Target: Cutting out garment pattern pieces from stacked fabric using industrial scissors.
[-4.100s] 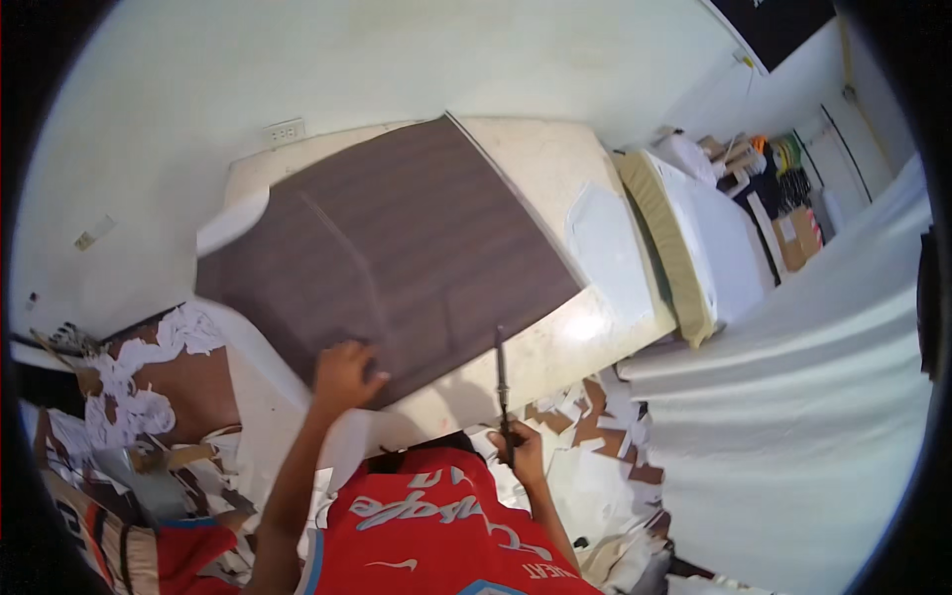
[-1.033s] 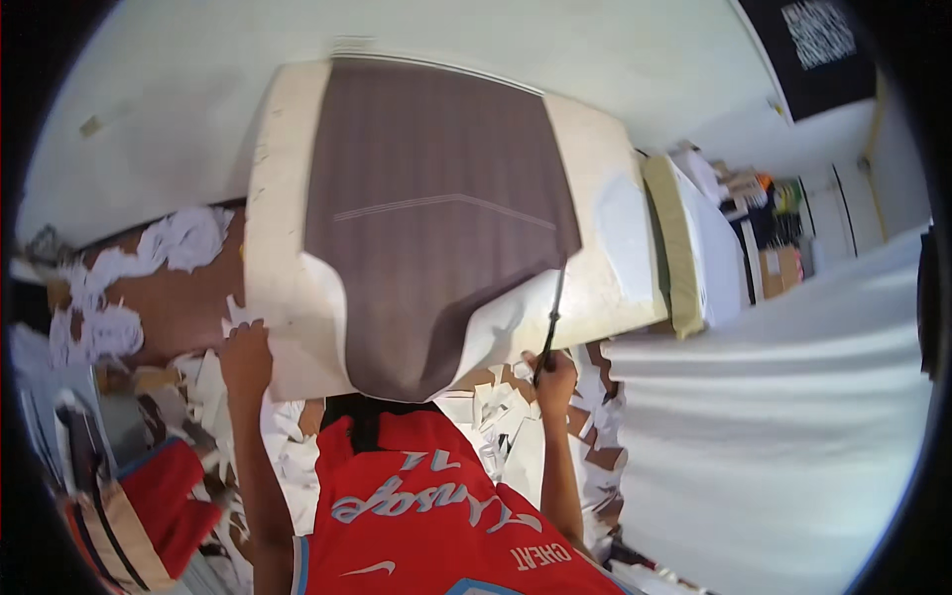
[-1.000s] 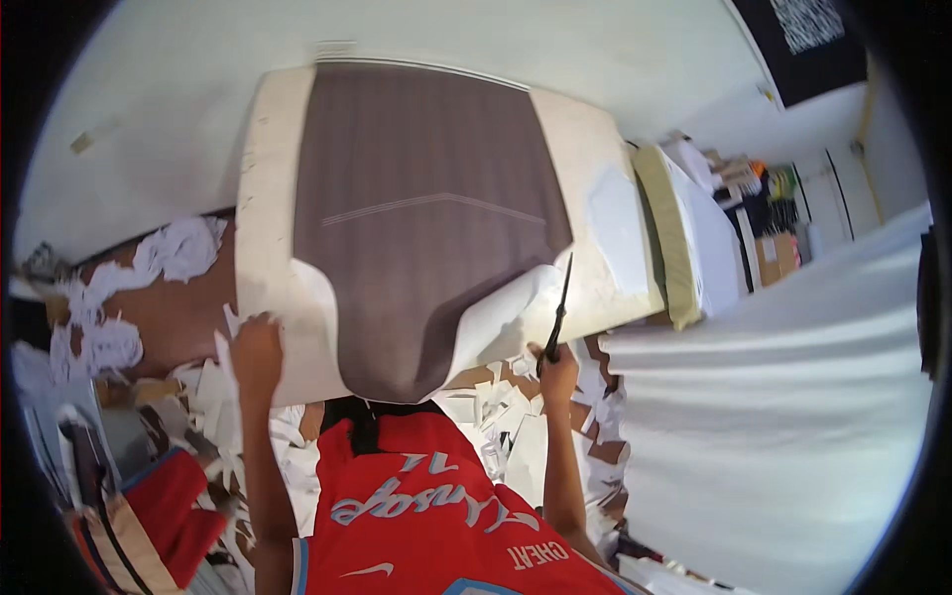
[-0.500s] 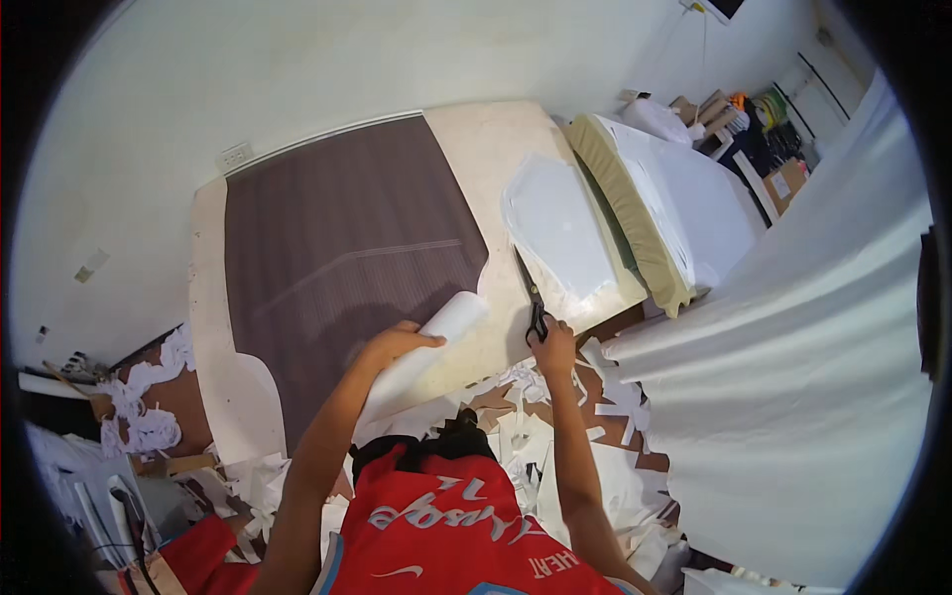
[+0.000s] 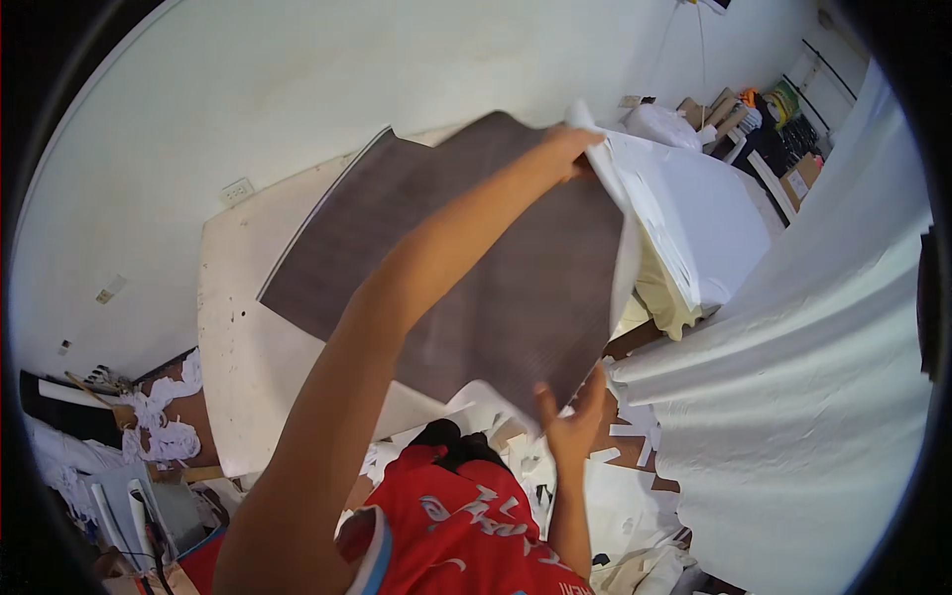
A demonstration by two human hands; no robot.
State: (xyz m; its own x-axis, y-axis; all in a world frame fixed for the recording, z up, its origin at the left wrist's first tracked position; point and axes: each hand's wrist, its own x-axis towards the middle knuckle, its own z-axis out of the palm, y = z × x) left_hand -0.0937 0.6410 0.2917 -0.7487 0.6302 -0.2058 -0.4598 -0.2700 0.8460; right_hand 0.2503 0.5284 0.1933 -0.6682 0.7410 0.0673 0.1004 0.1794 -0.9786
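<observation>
Left hand (image 5: 567, 147) pinches far corner of grey sheet (image 5: 466, 268), upper centre; right hand (image 5: 570, 421) clamps near corner, lower centre; sheet's diagonal spans between them.

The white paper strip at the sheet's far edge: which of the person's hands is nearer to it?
Left. The left hand grips the white strip at its top end. The right hand is apart from it, holding the grey sheet at its near corner.

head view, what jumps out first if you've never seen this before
A big dark grey sheet fills the centre, lifted off the cream table. The left hand grips its far white edge near the top; the right hand pinches its near corner below. A white cloth drapes the right side.
</observation>
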